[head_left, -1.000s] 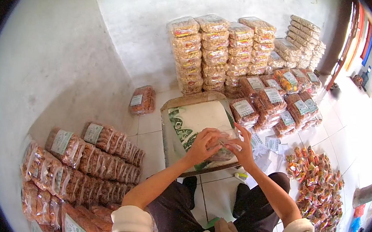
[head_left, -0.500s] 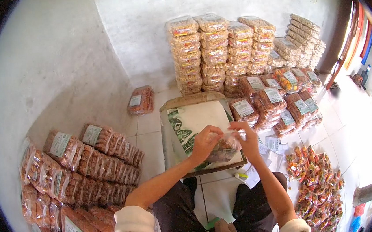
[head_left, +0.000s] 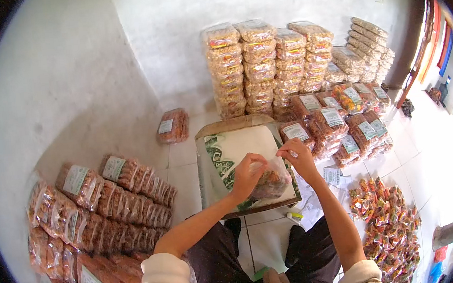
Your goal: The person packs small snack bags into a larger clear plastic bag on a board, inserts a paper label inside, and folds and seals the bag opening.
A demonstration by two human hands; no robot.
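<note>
A clear plastic bag with brownish food (head_left: 271, 185) rests on the low table (head_left: 209, 194), which has a cream and green sheet (head_left: 240, 145) on top. Above the bag, my left hand (head_left: 250, 176) pinches the left side of its clear upper edge. On the opposite side, my right hand (head_left: 297, 157) has its fingertips pressed together at the bag's right upper edge. The thin plastic between the two hands is hard to make out.
Tall stacks of light snack packs (head_left: 257, 63) stand by the wall. Labelled brown packs (head_left: 327, 124) lie at right, more (head_left: 102, 195) at left. Small colourful packets (head_left: 387, 224) are heaped at lower right, near paper labels (head_left: 332, 175) and a yellow-green tool (head_left: 296, 215) on the floor.
My hands have moved apart at the top of the bag, my right hand shifting up. The bag's body is now more visible between them.
</note>
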